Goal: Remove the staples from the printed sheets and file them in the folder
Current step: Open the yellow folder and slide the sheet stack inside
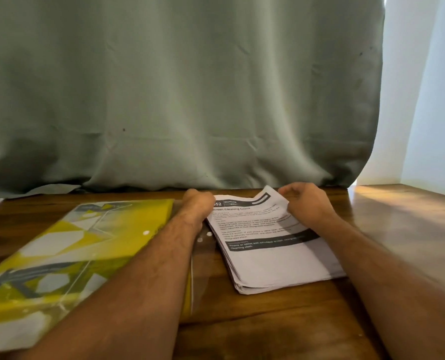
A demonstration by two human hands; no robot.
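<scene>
White printed sheets [273,245] lie in a thick stack on the wooden bench [281,320], just right of centre, and both hands are up at the far edge. The left hand [199,203] sits curled at the top left corner, fingers tucked over the paper; the staple cannot be made out, so whether this grip pinches it or only the corner, I cannot tell. The right hand [306,203] has its fingers curled round the top right edge, lifting it so the page buckles upward.

What could go wrong: pull those two corners apart too sharply and the top page tears at the fastening, judging by that crumple. The stack is already fanned along its left edge, so a hard tug could slide it askew.

The yellow folder [81,253] lies just beside the stack on the left, under the left forearm, and its clear flap looks closed, so that arm has to clear before anything is filed. Small white paper dots [204,236] lie between folder and stack. A grey-green curtain [177,94] hangs right behind the bench.
</scene>
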